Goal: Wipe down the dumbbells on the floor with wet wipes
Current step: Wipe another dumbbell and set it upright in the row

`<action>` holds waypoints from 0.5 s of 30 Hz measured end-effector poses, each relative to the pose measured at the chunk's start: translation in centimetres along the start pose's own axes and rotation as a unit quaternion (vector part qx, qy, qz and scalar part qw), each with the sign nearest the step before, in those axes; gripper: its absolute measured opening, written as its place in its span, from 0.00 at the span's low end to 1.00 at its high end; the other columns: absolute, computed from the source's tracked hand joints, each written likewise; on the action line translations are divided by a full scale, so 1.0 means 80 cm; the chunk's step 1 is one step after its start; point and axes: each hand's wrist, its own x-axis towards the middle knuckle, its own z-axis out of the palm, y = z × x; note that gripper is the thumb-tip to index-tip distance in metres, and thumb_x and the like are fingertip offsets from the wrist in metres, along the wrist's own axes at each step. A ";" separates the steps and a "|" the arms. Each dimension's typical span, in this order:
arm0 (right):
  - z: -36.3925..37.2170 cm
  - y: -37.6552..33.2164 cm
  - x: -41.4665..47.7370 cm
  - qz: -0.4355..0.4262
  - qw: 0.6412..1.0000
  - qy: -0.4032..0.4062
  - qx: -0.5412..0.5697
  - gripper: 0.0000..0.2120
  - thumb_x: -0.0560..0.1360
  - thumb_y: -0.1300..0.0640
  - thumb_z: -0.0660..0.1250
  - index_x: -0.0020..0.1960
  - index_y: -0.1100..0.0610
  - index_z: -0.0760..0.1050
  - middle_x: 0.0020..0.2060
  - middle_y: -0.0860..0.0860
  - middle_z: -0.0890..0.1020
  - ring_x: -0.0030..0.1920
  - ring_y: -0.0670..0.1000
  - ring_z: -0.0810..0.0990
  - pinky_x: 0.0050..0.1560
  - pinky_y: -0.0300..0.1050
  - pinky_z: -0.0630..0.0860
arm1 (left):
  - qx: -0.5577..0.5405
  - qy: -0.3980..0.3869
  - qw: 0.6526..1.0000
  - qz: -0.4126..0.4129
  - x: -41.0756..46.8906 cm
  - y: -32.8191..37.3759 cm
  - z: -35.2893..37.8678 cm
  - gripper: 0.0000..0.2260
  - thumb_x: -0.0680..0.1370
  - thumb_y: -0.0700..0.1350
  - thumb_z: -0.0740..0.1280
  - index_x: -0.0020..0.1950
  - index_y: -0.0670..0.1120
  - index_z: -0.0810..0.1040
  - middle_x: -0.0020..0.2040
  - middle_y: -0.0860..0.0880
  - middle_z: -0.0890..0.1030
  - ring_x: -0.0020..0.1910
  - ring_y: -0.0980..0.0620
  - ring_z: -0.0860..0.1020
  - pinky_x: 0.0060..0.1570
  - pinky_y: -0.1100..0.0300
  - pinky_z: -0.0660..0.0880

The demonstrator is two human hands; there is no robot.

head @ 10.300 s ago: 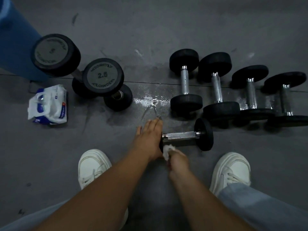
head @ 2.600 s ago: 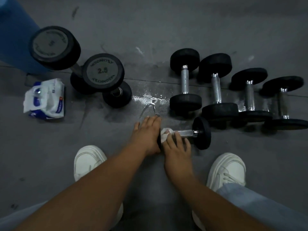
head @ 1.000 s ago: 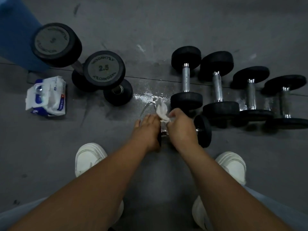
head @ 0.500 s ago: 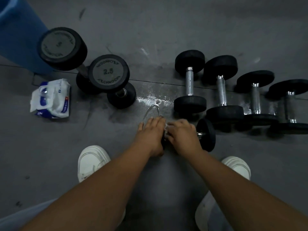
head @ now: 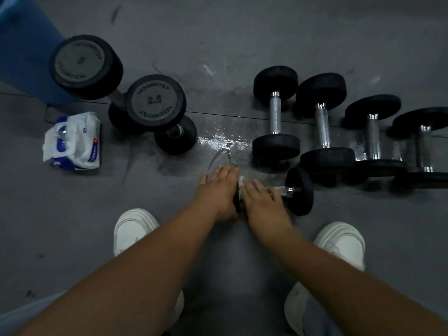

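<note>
Steel-handled dumbbell (head: pixel 299 191), likely heavy, rolls: left hand (head: pixel 219 190) flat steadying its head, right hand (head: pixel 261 198) flat, pressing wipe (head: pixel 241 181) on handle.

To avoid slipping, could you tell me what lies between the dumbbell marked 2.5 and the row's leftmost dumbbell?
The head view shows only a shiny wet patch on the floor between the 2.5 dumbbell and the row's leftmost dumbbell.

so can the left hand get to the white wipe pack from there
Probably yes: only bare grey floor lies between the left hand and the white and blue wipe pack, though it must first leave the small black dumbbell it rests on.
</note>
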 end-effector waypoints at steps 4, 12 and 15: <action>0.014 -0.004 -0.015 -0.006 0.999 -0.006 -0.035 0.26 0.74 0.55 0.53 0.71 0.58 0.70 0.73 0.54 0.67 0.73 0.58 0.65 0.69 0.61 0.60 | 0.004 -0.011 1.000 -0.003 0.005 -0.001 -0.004 0.52 0.64 0.52 0.78 0.79 0.51 0.49 0.79 0.51 0.53 0.79 0.50 0.49 0.76 0.44 0.50; 0.005 -0.007 -0.011 -0.003 0.998 0.033 -0.048 0.20 0.73 0.55 0.56 0.60 0.56 0.79 0.65 0.53 0.77 0.66 0.57 0.74 0.66 0.58 0.62 | 0.006 -0.005 1.000 -0.004 0.010 -0.003 -0.002 0.53 0.62 0.52 0.79 0.79 0.52 0.50 0.79 0.51 0.55 0.79 0.50 0.51 0.76 0.44 0.52; -0.004 -0.006 0.012 0.013 0.999 0.000 -0.051 0.23 0.78 0.54 0.57 0.72 0.56 0.69 0.72 0.52 0.69 0.73 0.56 0.64 0.71 0.59 0.57 | 0.006 -0.001 1.000 -0.005 0.010 -0.004 0.000 0.52 0.63 0.53 0.78 0.79 0.51 0.50 0.79 0.52 0.54 0.79 0.50 0.50 0.76 0.44 0.52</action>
